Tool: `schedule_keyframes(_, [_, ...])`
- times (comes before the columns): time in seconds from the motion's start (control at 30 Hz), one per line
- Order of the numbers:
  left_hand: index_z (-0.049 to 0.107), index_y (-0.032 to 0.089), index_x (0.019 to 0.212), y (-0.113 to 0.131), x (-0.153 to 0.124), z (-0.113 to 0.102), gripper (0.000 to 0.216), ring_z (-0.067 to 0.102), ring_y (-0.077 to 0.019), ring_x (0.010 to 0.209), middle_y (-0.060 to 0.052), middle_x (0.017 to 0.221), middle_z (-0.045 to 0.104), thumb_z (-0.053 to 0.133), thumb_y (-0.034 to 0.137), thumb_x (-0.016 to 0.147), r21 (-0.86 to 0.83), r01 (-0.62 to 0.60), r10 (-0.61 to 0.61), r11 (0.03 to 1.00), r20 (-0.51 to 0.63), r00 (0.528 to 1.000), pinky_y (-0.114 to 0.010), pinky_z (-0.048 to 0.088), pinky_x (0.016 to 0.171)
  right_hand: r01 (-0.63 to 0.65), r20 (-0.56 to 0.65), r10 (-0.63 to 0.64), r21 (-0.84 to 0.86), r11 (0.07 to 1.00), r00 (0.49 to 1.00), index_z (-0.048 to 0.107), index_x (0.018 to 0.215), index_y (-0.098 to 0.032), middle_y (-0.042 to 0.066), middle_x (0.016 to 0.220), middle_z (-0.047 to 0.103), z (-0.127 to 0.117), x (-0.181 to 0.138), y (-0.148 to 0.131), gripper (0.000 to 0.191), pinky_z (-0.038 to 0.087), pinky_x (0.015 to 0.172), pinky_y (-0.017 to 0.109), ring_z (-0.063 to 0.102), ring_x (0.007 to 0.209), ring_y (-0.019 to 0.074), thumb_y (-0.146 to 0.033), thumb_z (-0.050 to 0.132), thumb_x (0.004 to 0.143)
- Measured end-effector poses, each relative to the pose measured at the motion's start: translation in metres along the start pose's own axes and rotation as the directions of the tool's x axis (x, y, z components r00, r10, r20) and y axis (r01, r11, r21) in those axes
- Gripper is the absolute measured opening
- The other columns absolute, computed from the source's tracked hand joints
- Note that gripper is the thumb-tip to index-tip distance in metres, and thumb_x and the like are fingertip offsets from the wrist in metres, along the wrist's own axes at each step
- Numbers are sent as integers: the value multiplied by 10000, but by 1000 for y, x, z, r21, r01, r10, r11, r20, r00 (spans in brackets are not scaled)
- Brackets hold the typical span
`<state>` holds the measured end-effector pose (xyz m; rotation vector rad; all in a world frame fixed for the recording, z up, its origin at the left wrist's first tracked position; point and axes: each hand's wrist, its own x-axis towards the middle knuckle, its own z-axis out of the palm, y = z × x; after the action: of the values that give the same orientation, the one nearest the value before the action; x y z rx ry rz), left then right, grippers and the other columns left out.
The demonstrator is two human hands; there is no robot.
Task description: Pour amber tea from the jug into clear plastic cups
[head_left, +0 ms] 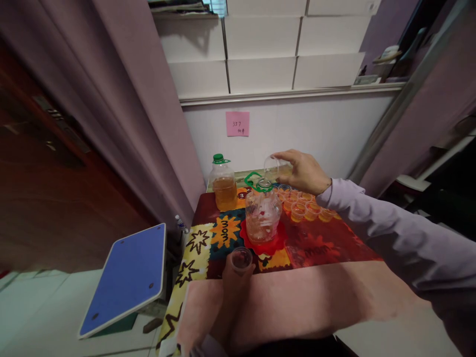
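Observation:
My right hand [303, 171] grips a clear plastic cup [271, 168], tipped above the open mouth of a clear jug [263, 215]. This jug has a green handle ring at its neck and a little pale liquid low inside. It stands on a red scalloped mat [279, 244]. Nearer to me, my left hand [238, 281] is wrapped around a second clear cup [241, 259], held upright in front of the jug. Under my right wrist, several cups [298, 211] of orange-yellow liquid stand close together, partly covered by my hand and sleeve.
Back left on the table stands another jug [225, 193] of amber liquid, with a green cap. A patterned cloth [199, 240] and a pale pink sheet [297, 302] cover the table. A blue-topped stool [128, 275] is at the left, near a small bottle [181, 224].

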<state>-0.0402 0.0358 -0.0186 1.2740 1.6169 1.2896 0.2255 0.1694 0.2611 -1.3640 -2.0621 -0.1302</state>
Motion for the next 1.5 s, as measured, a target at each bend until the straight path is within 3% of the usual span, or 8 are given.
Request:
schedule_keyframes(0.63, [687, 222, 1058, 2, -5, 1, 456, 768, -272, 940, -67, 994, 791, 853, 419, 681, -6, -39, 39, 999, -6, 999, -426, 613, 888, 292, 42, -289, -144, 946, 956, 683, 1449, -176, 154, 1437, 715, -1, 3, -8, 656, 544, 1091, 523, 662, 1301, 354, -54, 696, 804])
schedule_keyframes(0.87, [650, 222, 1178, 0, -3, 2, 613, 765, -278, 1003, -78, 1067, 782, 868, 389, 630, -27, -83, 82, 996, -11, 997, -439, 616, 916, 381, 22, -383, -169, 909, 923, 645, 1478, -214, 137, 1500, 680, -2, 3, -8, 679, 445, 1185, 601, 597, 1401, 370, -69, 690, 816])
schedule_keyframes(0.97, [645, 221, 1139, 4, -3, -1, 565, 771, -279, 1003, -90, 1071, 784, 850, 419, 652, -28, -97, 97, 995, -9, 995, -441, 622, 912, 270, -166, -289, -127, 955, 943, 624, 1482, -250, 138, 1529, 648, -6, -16, -8, 617, 406, 1219, 638, 552, 1443, 395, -210, 734, 877])
schedule_keyframes(1.03, [651, 223, 1107, 11, -4, -2, 517, 775, -272, 983, -88, 1063, 789, 840, 421, 668, -19, -98, 98, 995, -4, 995, -430, 624, 901, 141, -302, -140, -20, 990, 943, 612, 1474, -247, 159, 1494, 653, -6, -44, -12, 595, 461, 1179, 625, 584, 1392, 403, -345, 760, 906])
schedule_keyframes(1.1, [670, 229, 1076, 22, -7, -1, 494, 775, -263, 943, -74, 1029, 797, 855, 404, 653, -3, -96, 96, 995, 14, 995, -413, 625, 880, 22, -347, 35, 160, 987, 937, 586, 1473, -243, 161, 1406, 685, 2, -81, -22, 627, 543, 1100, 586, 655, 1276, 383, -458, 775, 916])
schedule_keyframes(1.23, [722, 250, 1064, 47, -16, 12, 422, 768, -261, 935, -65, 1018, 810, 856, 373, 683, 21, -113, 111, 993, 69, 991, -402, 612, 889, -137, -134, 271, 607, 783, 953, 431, 1574, -264, 139, 1335, 698, 45, -159, -52, 715, 638, 1001, 496, 739, 1139, 311, -489, 737, 967])
schedule_keyframes(1.33, [738, 242, 1077, 62, -25, 23, 418, 770, -273, 969, -82, 1059, 814, 862, 406, 713, 13, -134, 132, 991, 121, 984, -404, 604, 908, -213, -20, 336, 738, 640, 942, 301, 1671, -275, 156, 1370, 682, 78, -195, -71, 802, 652, 1006, 505, 741, 1172, 316, -504, 681, 1003])
schedule_keyframes(1.5, [722, 224, 1158, 72, -36, 24, 503, 768, -292, 1028, -99, 1141, 807, 866, 462, 740, -25, -152, 154, 988, 189, 970, -417, 604, 926, -213, -35, 320, 676, 705, 947, 418, 1648, -264, 174, 1474, 658, 107, -218, -78, 759, 577, 1134, 582, 692, 1309, 366, -463, 707, 975])
